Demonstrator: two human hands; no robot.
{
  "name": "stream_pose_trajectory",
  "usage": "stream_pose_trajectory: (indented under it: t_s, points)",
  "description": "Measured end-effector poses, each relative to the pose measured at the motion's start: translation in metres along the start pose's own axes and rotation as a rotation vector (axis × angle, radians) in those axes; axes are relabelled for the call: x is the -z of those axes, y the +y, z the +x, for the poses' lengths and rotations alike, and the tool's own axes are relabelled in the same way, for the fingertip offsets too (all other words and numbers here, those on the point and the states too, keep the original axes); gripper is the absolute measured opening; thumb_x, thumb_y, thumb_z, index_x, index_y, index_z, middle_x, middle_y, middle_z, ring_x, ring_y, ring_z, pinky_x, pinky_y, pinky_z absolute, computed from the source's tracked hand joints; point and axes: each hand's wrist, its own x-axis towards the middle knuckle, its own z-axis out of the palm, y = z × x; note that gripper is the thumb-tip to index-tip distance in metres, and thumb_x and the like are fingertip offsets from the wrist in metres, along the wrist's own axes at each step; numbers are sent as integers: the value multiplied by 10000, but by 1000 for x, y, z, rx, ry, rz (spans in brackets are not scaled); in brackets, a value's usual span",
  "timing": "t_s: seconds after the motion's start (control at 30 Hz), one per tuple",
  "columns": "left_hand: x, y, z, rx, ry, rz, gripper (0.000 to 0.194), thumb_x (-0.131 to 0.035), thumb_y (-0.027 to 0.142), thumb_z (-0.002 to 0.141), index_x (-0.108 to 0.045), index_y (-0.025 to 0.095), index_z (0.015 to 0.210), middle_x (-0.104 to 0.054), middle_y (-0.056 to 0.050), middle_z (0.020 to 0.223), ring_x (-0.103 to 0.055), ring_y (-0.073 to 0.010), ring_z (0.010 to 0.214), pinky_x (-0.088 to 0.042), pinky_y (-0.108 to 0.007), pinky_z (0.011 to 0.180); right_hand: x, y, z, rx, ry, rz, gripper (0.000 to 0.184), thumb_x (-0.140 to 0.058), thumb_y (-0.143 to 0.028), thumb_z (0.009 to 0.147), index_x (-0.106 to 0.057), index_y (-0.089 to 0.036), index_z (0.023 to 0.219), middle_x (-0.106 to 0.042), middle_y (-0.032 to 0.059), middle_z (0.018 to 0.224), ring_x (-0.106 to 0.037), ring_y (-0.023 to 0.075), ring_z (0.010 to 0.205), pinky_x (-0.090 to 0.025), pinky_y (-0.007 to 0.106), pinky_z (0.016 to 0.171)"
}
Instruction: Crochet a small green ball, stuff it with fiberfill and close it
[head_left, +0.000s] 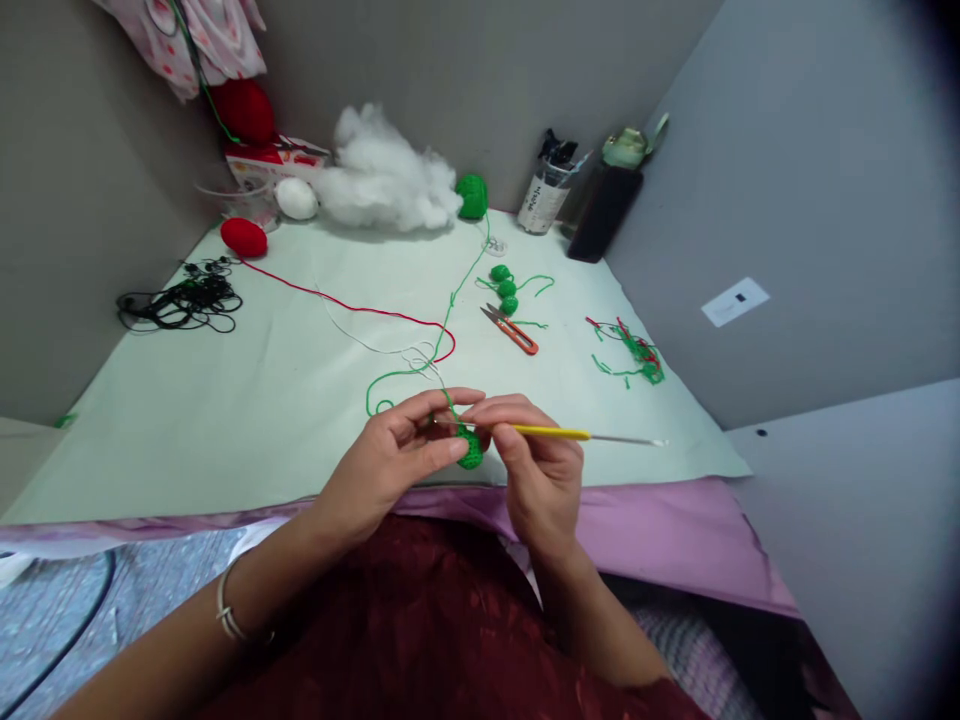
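Note:
My left hand (394,455) pinches a small green crocheted piece (471,450) between thumb and fingers, close to the near edge of the pale green table mat (262,400). My right hand (536,455) grips a yellow-handled crochet hook (570,433), whose metal end points right. A green yarn strand (450,300) runs from the piece across the mat to a green yarn ball (472,195) at the back.
Orange snips (512,330) and three small green crocheted balls (505,288) lie mid-mat. Yarn scraps (634,352) sit right. Red yarn ball (244,237), white stuffing (382,175), a jar (546,195), a dark bottle (604,205) stand at the back. Black cords (184,300) lie left.

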Motion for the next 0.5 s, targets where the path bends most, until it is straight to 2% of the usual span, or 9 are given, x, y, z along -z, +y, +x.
stream_pose_trajectory:
  t_s: [0.03, 0.1, 0.3, 0.5]
  points:
    - [1, -1, -1, -11, -16, 54, 386, -832, 283, 870, -776, 305, 1252, -723, -26, 1079, -638, -178, 1057, -501, -271, 961, 0, 1, 0, 2, -7, -14, 147, -666, -301, 999, -802, -260, 965, -765, 42, 930, -672, 174, 814, -549, 318, 704]
    - [2, 0, -2, -1, -33, 126, 442, -832, 301, 875, -746, 334, 1307, -707, -16, 1086, -635, -185, 1087, -493, -291, 997, 0, 2, 0, -37, -2, 42, 143, -662, -294, 1002, -798, -263, 971, -766, 32, 922, -653, 153, 779, -523, 292, 681]
    - [3, 4, -2, -2, 20, 140, 470, -870, 281, 823, -757, 316, 1278, -604, 7, 952, -597, -147, 905, -517, -262, 855, 2, 0, 8, -232, 2, 261, 233, -688, -427, 965, -712, -218, 868, -720, 16, 808, -551, 108, 599, -469, 253, 569]
    - [2, 5, -2, -26, 20, 188, 442, -850, 262, 834, -760, 302, 1264, -602, 12, 935, -592, -140, 899, -494, -271, 868, 7, 0, 8, -215, -65, 315, 204, -647, -375, 1008, -717, -221, 895, -738, 12, 834, -605, 109, 639, -486, 250, 607]
